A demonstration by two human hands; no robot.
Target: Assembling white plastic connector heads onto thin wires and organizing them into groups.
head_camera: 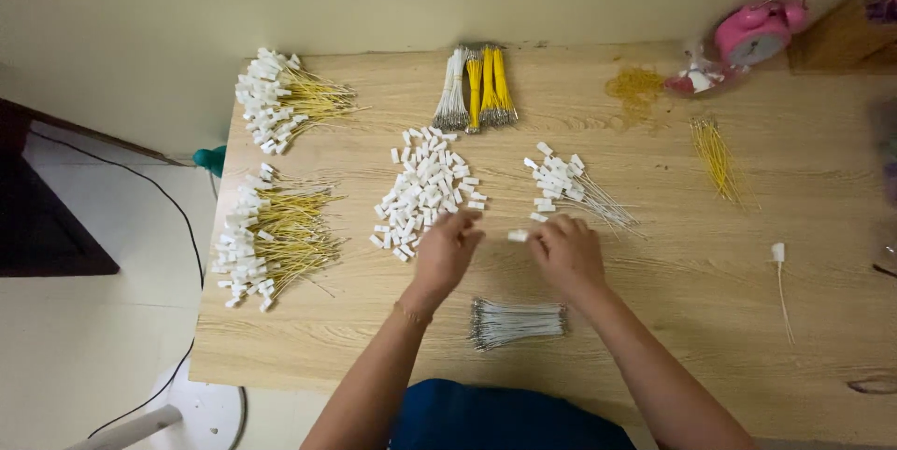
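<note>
Blue cloth point(509, 422) at the bottom edge sits closest, between the person's two forearms. Just beyond it on the wooden desk point(710, 319) lies a small bundle of grey-white wires point(517, 322), laid sideways. Above that, the left hand point(447, 252) and right hand point(566, 252) rest near each other in the middle of the desk. A small white connector point(518, 235) sits between them, at the fingertips of the right hand; its fingers are curled in close on it, though whether they truly pinch it cannot be told. The left hand's fingers are bent loosely at the lower edge of a loose pile of white connectors point(425, 188), and I cannot tell if they hold anything.

Right of that pile lies a small heap of white-wired connectors point(565, 184). At the left edge sit two big heaps of connectors with yellow wires point(271, 235) point(285, 98). Farther back lie bundles of white and yellow wires point(478, 85). Loose yellow wires point(715, 158) and a single white-wired connector point(778, 258) lie to the right, and a pink alarm clock point(757, 31) stands at the far right corner
</note>
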